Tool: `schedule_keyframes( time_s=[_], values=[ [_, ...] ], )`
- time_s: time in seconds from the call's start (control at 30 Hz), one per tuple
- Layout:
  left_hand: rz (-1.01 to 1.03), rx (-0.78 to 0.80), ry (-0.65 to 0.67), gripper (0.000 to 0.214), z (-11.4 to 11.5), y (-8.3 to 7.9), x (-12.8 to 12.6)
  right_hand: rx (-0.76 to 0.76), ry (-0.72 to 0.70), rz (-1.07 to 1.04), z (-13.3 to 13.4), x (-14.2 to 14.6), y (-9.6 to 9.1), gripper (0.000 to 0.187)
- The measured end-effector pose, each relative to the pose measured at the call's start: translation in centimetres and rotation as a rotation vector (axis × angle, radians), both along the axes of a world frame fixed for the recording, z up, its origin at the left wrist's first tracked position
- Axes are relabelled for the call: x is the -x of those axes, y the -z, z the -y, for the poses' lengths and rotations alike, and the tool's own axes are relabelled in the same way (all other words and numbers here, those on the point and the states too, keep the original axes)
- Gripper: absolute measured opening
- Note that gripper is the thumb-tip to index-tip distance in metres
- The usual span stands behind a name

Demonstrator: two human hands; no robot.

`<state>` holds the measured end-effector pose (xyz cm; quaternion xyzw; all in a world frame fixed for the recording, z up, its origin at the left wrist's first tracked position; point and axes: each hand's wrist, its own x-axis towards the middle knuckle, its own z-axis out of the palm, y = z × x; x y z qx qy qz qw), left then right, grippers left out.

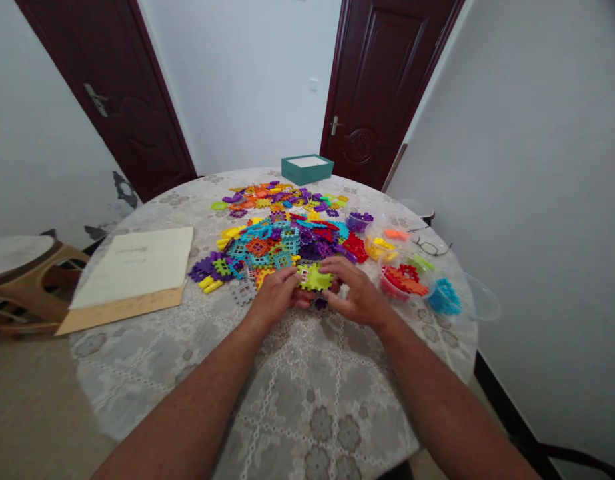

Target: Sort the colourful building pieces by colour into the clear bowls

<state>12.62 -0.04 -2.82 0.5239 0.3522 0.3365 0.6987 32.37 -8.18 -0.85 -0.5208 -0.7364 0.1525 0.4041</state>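
Plastic covers the middle of my feed: a heap of bright interlocking tiles [287, 237] in purple, teal, orange, yellow and red spreads over the round table with a pale lace-patterned cloth [307, 400]. At the near edge of that heap both hands meet on a lime-green square plastic interlocking tile [314, 279]. The left hand [273, 298] curls its fingers against the tile's left side. The right hand [356, 295] lays its fingers over the top and right side, so the tile is gripped between the two. I cannot tell whether it rests on the cloth or is held just above it. A small dark purple piece [321, 304] shows just below the green one, between the thumbs; whether either hand touches it I cannot make out.

Right of the hands I see clear plastic bowls with sorted pieces: a bowl of red pieces [403, 280] nearest the right hand, a bowl of yellow and orange pieces [382, 243] behind it, a bowl of purple pieces [360, 221] farther back, and a cluster of blue pieces [444, 297] beside an empty clear bowl [482, 301] at the table's edge. A pair of spectacles [430, 247] lies near these bowls. On the left side a cream sheet of paper [137, 263] lies on a brown card folder [117, 309]. A teal shallow box [307, 169] sits at the far edge.
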Motion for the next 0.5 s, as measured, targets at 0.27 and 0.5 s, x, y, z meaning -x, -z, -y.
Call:
schedule_keyframes(
  time_s=[0.27,0.5],
  values=[
    [0.000,-0.075,-0.069,0.031,-0.2,-0.6,0.2,-0.024,0.033,0.093,-0.2,1.3,0.3,0.042],
    [0.026,0.014,-0.230,0.032,-0.9,-0.6,0.5,0.132,0.493,0.297,-1.7,-2.5,1.7,0.038]
  ],
)
